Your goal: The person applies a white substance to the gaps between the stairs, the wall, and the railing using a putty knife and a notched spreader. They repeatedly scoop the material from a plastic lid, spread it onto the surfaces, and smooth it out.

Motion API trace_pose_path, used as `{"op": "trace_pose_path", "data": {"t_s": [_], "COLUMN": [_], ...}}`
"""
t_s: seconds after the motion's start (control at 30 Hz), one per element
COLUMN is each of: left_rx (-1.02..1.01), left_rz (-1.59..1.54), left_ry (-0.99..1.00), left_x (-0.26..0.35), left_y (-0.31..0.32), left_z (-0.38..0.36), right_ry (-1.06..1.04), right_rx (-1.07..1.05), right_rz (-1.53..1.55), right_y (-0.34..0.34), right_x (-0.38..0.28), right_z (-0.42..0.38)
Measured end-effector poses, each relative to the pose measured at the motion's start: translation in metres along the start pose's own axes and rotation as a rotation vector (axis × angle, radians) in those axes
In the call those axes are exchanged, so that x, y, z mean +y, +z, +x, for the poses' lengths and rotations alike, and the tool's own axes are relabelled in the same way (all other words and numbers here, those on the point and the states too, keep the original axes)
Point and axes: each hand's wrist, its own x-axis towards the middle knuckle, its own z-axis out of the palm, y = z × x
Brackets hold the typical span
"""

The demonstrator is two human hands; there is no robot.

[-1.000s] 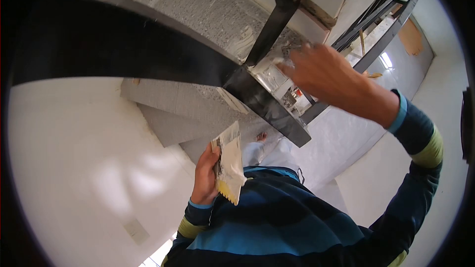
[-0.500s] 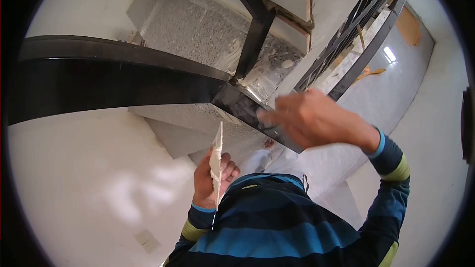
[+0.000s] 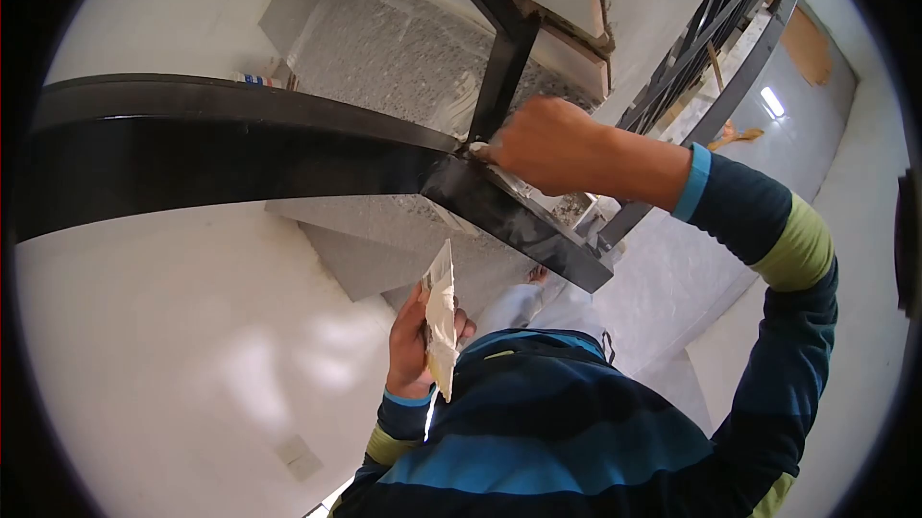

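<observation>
My left hand (image 3: 411, 345) is wrapped round a thin flat plate (image 3: 441, 321), held edge-up in front of my body, with cream putty smeared on its face. At the corner where a black metal handrail (image 3: 240, 148) meets an upright black post (image 3: 501, 76), my right hand (image 3: 557, 145) is closed, fingertips down against the joint. A small whitish bit shows at those fingertips; whether it is putty or a tool I cannot make out. Dusty smudges mark the short rail section (image 3: 523, 225) just below this hand.
Speckled grey stair treads (image 3: 375, 48) lie behind the handrail. A second black railing (image 3: 715, 67) runs at the upper right, above a pale floor (image 3: 768, 153). White wall (image 3: 163, 326) fills the lower left. A small labelled container (image 3: 257, 80) peeks over the rail.
My right hand has moved up and left from over the short rail section to the joint at the post. The plate in my left hand has turned slightly, showing more putty.
</observation>
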Motion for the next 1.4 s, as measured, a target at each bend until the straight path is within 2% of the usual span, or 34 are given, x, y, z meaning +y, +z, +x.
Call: {"op": "trace_pose_path", "data": {"t_s": [0.07, 0.17, 0.23, 0.4, 0.6, 0.67, 0.7, 0.77, 0.87, 0.9, 1.0, 1.03, 1.1, 1.13, 1.2, 1.4], "left_rx": [-0.019, 0.001, 0.088, 0.078, 0.107, 0.138, 0.149, 0.181, 0.073, 0.099, -0.007, 0.0, 0.026, 0.023, 0.028, 0.078], "left_rz": [-0.024, -0.043, 0.119, 0.16, 0.196, 0.216, 0.268, 0.314, 0.312, 0.314, 0.269, 0.271, 0.398, 0.401, 0.433, 0.455], "left_ry": [0.015, -0.001, -0.035, -0.04, -0.064, -0.082, -0.069, -0.05, -0.073, -0.067, -0.069, -0.069, -0.046, -0.05, -0.061, -0.021], "left_x": [0.0, 0.001, 0.003, 0.004, 0.007, 0.007, 0.006, 0.007, 0.012, 0.014, 0.018, 0.019, 0.021, 0.02, 0.019, 0.013], "left_y": [-0.002, 0.005, 0.019, 0.02, 0.026, 0.031, 0.036, 0.048, 0.055, 0.054, 0.05, 0.052, 0.063, 0.065, 0.068, 0.061], "left_z": [0.0, -0.001, 0.0, 0.0, 0.003, 0.002, 0.005, 0.009, 0.009, 0.008, 0.011, 0.011, 0.011, 0.011, 0.013, 0.02], "right_ry": [-0.056, -0.108, -0.101, -0.035, -0.076, -0.013, -0.018, -0.048, -0.069, -0.09, -0.036, -0.039, 0.06, 0.066, 0.109, 0.003], "right_rx": [-0.094, -0.037, -0.04, -0.044, -0.163, 0.206, 0.202, 0.332, 0.273, 0.276, 0.568, 0.57, 0.501, 0.503, 0.248, 0.261], "right_rz": [-0.068, -0.036, -0.016, 0.049, 0.171, 0.567, 0.572, 0.843, 0.793, 0.811, 0.613, 0.619, 0.867, 0.867, 1.214, 1.243], "right_y": [-0.003, 0.003, -0.003, 0.002, -0.017, -0.013, -0.014, -0.02, -0.015, -0.011, -0.004, -0.007, -0.011, -0.013, -0.016, -0.003], "right_x": [-0.001, 0.001, 0.001, -0.007, -0.01, -0.019, -0.029, -0.051, -0.083, -0.084, -0.073, -0.074, -0.077, -0.078, -0.077, -0.074], "right_z": [-0.002, -0.007, -0.012, -0.025, -0.058, -0.071, -0.075, -0.083, -0.088, -0.089, -0.099, -0.1, -0.103, -0.103, -0.1, -0.094]}}
